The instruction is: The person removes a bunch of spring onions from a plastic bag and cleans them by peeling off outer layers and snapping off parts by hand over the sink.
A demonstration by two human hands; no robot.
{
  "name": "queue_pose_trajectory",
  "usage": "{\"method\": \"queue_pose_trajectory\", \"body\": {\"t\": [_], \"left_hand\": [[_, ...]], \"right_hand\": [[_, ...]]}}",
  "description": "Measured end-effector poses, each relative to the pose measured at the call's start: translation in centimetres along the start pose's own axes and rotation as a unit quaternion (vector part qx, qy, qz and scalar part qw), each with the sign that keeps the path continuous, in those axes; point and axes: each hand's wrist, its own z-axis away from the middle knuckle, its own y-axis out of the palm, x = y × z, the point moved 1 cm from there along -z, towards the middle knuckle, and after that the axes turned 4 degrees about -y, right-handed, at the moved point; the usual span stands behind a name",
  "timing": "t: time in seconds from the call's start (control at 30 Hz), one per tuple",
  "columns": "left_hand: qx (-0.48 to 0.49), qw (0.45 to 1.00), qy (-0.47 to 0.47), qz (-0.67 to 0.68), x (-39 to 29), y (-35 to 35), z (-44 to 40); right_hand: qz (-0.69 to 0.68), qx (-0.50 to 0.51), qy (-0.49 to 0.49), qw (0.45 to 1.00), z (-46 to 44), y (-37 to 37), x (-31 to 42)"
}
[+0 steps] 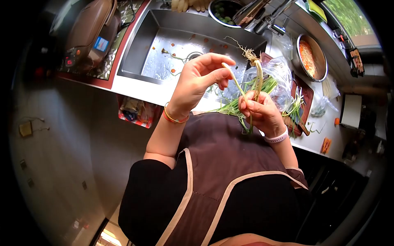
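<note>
My left hand (201, 78), with bands on the wrist, is raised over the sink's front edge. Its thumb and index finger close on the upper end of a thin white stalk (235, 80). To the right, my right hand (263, 111) pinches the lower part of that stalk together with a green onion (259, 78) whose tangled roots (247, 52) point up. More leafy green onions (269, 85) lie behind my right hand, beside a clear plastic bag (283, 78). Another bunch (296, 105) rests on the brown cutting board (307, 95).
The steel sink (139, 45) has orange bits and a stray stalk inside. A bowl of orange and pale food (308, 57) stands at right, near a faucet (266, 24). A pot of dark green pieces (225, 12) sits behind. A brown appliance (88, 37) is at left.
</note>
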Motion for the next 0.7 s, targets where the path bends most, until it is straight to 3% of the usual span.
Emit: {"method": "queue_pose_trajectory", "body": {"t": [0.13, 0.2, 0.23, 0.3, 0.37, 0.43, 0.5, 0.53, 0.57, 0.63, 0.67, 0.7], "left_hand": [[-0.048, 0.994, 0.026, -0.1, -0.3, -0.1, 0.3], [-0.06, 0.97, 0.068, -0.227, -0.2, -0.6, 0.9], [-0.05, 0.922, 0.199, -0.328, 0.6, -1.2, 0.7], [-0.051, 0.828, 0.314, -0.461, 1.3, -1.4, 1.0], [-0.036, 0.743, 0.285, -0.605, 1.4, -1.1, 1.8], [-0.059, 0.739, 0.304, -0.598, 1.9, -1.0, 2.4], [-0.048, 0.748, 0.257, -0.61, 2.2, -0.9, 2.6], [-0.069, 0.764, 0.276, -0.579, 2.5, -1.0, 2.1], [-0.082, 0.823, 0.215, -0.52, 2.9, -1.1, 2.2], [-0.126, 0.863, 0.241, -0.427, 4.6, -1.4, 1.2], [-0.124, 0.897, 0.122, -0.406, 4.0, -1.5, 1.2], [-0.161, 0.886, 0.174, -0.399, 4.3, -2.0, 0.5]], "right_hand": [[0.003, -0.009, -0.056, 0.998, -0.2, 0.2, 0.1], [0.012, -0.097, -0.025, 0.995, 0.2, -0.1, 0.4], [-0.02, -0.096, -0.047, 0.994, 0.3, 0.0, 0.4], [-0.04, -0.108, -0.06, 0.991, 0.3, -0.6, 0.6], [-0.036, -0.071, -0.061, 0.995, 0.0, -0.8, 1.0], [-0.043, -0.072, -0.049, 0.995, -0.3, -0.7, 0.9], [-0.015, -0.121, -0.058, 0.991, -0.3, -1.3, 0.8], [-0.003, -0.132, -0.029, 0.991, -0.3, -1.3, 0.9], [0.008, -0.149, -0.006, 0.989, -0.3, -1.1, 1.0], [0.055, -0.134, 0.016, 0.989, -0.9, -0.2, 0.9], [0.045, -0.114, 0.016, 0.992, -1.2, -0.3, 0.7], [0.033, -0.091, 0.02, 0.995, -1.4, -0.6, 0.7]]}}
